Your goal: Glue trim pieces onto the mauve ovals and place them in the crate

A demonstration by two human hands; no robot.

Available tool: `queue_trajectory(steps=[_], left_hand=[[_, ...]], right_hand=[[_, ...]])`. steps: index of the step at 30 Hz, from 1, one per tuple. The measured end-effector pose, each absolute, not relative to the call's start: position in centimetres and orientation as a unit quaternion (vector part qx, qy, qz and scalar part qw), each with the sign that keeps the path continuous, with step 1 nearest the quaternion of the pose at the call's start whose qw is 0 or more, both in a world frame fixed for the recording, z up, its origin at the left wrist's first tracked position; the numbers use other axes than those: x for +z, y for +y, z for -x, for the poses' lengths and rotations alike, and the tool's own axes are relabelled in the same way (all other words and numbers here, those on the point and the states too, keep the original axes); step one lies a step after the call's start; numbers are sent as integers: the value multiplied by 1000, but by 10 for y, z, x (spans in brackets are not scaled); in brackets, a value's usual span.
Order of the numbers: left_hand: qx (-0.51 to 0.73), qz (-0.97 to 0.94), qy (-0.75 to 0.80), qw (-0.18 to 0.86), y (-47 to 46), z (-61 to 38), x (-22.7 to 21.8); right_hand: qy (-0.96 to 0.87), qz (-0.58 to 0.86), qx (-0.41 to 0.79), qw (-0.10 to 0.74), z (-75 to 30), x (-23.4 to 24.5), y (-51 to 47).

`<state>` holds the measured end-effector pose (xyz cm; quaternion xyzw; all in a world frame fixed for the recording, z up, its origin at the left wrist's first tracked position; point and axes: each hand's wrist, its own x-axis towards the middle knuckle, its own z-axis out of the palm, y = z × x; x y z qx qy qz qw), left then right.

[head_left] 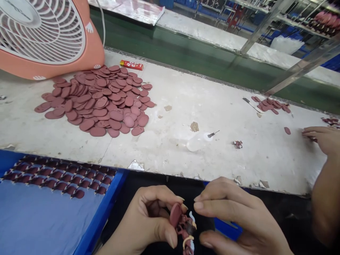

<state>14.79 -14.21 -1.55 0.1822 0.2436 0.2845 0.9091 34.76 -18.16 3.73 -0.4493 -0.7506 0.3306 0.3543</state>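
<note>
Between its thumb and fingers, my left hand (pixel 145 221) grips a small dark-red figurine (pixel 186 228) with white and cream parts. An oval dark-red disc (pixel 175 214) is up against the figurine, tilted on edge; whether the two are joined I cannot tell. Just to the right, my right hand (pixel 240 216) has its thumb and fingers apart, with nothing visible between them. On the bench beyond lies a clear squeeze bottle (pixel 197 142) with a needle tip. A large pile of matching oval discs (pixel 106 101) spreads over the bench's left part.
A pink fan (pixel 95 46) stands behind the pile, near a red-yellow tube (pixel 131 65). Rows of assembled pieces (pixel 57 176) lie in a blue tray (pixel 103 216). Another small figurine (pixel 238 144) and a smaller disc pile (pixel 272 105) are rightward. Another person's hand (pixel 328 140) reaches in.
</note>
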Motion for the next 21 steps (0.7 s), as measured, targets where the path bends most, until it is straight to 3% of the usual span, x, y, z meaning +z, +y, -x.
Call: queue_trajectory(steps=[9,17,21], left_hand=[[292,-180,263,902,-142,-147,-17],[468,-263,452,712,-150,-142,-21],[485,-264,494,671,-148,-142,-15]], right_hand=[[-761,453,253,388,-324,29,-173],[-785,476,-22,396,-304,-5,-166],[-799,461,-40,385,-285,-18,-158]])
